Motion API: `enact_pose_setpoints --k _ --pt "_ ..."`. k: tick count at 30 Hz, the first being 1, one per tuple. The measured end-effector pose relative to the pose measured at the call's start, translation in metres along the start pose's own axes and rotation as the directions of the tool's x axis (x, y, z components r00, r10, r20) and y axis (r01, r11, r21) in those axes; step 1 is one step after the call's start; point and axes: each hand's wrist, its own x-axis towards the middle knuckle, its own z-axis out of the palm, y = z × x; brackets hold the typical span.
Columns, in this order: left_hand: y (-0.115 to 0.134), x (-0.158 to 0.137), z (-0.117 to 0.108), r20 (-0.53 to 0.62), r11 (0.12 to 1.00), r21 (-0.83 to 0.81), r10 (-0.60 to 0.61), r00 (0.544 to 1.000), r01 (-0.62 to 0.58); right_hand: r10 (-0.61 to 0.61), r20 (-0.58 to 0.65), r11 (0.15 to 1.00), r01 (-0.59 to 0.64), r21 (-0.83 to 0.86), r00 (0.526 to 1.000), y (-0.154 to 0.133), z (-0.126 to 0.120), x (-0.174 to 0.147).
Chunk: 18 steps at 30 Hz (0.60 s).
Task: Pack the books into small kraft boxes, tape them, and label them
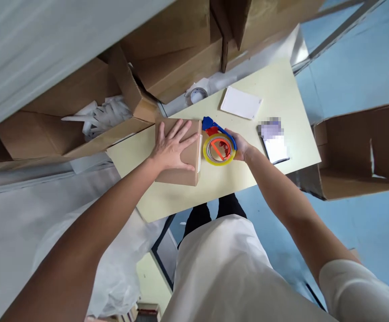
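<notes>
A small brown cardboard box (177, 174) sits on the pale yellow table (281, 94). My left hand (176, 145) lies on top of it with the fingers spread wide. Beside the box's right side, my right hand (239, 145) is wrapped round a tape dispenser (219, 145). The dispenser has a blue body, red-orange parts and a roll of yellowish clear tape. Its blue front end is close to the box's upper right edge; whether they touch I cannot tell. A whitish strip (199, 154) shows along that side of the box.
White sheets or cards (241, 103) lie at the table's back, near a loose tape roll (198, 95). A phone-like item (275, 143), partly blurred, lies to the right. Large open cartons (177, 67) line the back; one holds white scraps (107, 116). Another open carton (365, 152) stands at right.
</notes>
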Motion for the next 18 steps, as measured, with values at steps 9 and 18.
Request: enact_pose_setpoints --k 9,18 --pt "0.005 -0.005 0.004 -0.046 0.997 -0.054 -0.054 0.997 0.052 0.025 -0.069 0.998 -0.029 -0.057 0.997 0.047 -0.004 -0.025" --pt "0.012 -0.014 0.013 -0.078 0.996 -0.053 -0.071 0.994 0.067 0.224 -0.101 0.968 -0.233 -0.088 0.969 0.135 -0.026 -0.069"
